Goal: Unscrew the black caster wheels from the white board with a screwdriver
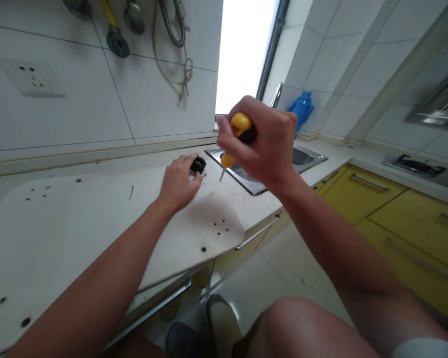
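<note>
My left hand (179, 183) is closed around a black caster wheel (198, 164), which sits at the far right corner of a white board (97, 238). Part of the caster is hidden behind my fingers. Raised above the board, my right hand (269, 136) grips a screwdriver (241, 125) with a yellow and black handle. Its thin shaft points down toward the board, and the tip is apart from the caster. Small holes in groups mark the board's other corners. A thin dark piece, perhaps a screw, lies on the board (131, 192).
The board rests on a white countertop (261, 214) and reaches its front edge. A steel sink (309, 156) with a tap stands to the right, a blue container (301, 110) behind it. Yellow cabinets (381, 199) and a gas stove (421, 164) are farther right. Hoses hang on the tiled wall.
</note>
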`<state>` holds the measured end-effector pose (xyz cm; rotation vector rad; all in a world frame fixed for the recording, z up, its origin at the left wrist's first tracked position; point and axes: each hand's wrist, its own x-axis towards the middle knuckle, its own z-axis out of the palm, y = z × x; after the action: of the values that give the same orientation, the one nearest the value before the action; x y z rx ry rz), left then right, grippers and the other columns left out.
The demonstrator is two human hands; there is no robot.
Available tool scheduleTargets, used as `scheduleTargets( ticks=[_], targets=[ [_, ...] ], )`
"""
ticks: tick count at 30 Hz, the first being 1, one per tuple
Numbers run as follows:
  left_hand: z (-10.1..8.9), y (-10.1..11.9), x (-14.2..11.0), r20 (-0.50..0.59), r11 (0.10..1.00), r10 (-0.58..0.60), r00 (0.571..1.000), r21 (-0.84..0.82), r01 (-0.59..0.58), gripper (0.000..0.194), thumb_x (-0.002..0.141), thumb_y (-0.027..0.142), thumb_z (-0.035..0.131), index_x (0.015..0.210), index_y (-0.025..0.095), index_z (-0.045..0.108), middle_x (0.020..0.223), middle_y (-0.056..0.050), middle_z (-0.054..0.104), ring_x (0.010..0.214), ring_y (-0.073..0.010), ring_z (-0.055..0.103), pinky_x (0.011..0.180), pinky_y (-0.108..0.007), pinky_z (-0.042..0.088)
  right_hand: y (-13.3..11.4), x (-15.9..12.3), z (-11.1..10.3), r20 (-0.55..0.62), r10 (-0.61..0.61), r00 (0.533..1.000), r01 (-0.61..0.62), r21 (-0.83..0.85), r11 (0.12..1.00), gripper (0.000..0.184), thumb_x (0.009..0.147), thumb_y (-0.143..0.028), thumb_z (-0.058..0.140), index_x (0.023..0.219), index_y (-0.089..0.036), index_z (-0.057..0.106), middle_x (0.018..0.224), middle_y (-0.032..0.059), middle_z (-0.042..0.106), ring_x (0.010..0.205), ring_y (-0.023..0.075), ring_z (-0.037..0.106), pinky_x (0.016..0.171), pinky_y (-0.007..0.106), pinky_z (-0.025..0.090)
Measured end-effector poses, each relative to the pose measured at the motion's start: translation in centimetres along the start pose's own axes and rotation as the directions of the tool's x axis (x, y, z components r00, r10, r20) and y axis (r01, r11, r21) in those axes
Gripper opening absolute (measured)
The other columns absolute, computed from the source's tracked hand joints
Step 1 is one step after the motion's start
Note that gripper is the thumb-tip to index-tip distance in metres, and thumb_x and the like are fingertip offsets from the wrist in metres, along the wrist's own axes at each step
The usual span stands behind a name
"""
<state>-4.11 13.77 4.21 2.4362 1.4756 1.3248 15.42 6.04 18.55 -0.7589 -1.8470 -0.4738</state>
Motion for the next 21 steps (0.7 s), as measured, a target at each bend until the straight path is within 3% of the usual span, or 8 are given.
scheduleTargets(
  ticks=[2,5,21],
  targets=[
    [0.0,0.0,0.0,-0.005,1.0,-0.023,1.0,0.013,0.023,0.062,0.096,0.021,0.063,0.158,0.017,0.063,0.154,-0.018,0.07,0.138,-0.0398,0.067,0.122,-0.059,0.054,3.2,0.6,1.9,-0.067,0.128,0.99,-0.126,0.03,0.992,0.037,0.109,-0.053,0.063,0.084,-0.025,0.06,0.075,-0.002,0.063,0.068,0.0128,0.054,0.07,0.032,0.049],
    [0.1,-0.3,0.1,0.008,0.999,-0.024,1.0,0.027,0.024,0.062,0.096,0.023,0.062,0.156,0.014,0.063,0.151,-0.018,0.073,0.136,-0.0393,0.069,0.12,-0.059,0.055,5.6,0.7,4.1,-0.108,0.197,0.974,-0.189,0.081,0.979,0.038,0.109,-0.051,0.063,0.083,-0.025,0.057,0.074,-0.0024,0.06,0.068,0.0128,0.052,0.07,0.032,0.047],
    [0.0,0.0,0.0,-0.064,0.999,-0.05,0.997,0.016,0.051,0.054,0.093,0.023,0.067,0.146,0.015,0.067,0.143,-0.018,0.071,0.135,-0.039,0.069,0.121,-0.057,0.055,7.2,-1.0,7.1,-0.123,0.308,0.943,-0.29,0.144,0.946,0.039,0.108,-0.05,0.064,0.08,-0.027,0.05,0.07,-0.0055,0.053,0.066,0.0128,0.045,0.07,0.032,0.041]
  ],
)
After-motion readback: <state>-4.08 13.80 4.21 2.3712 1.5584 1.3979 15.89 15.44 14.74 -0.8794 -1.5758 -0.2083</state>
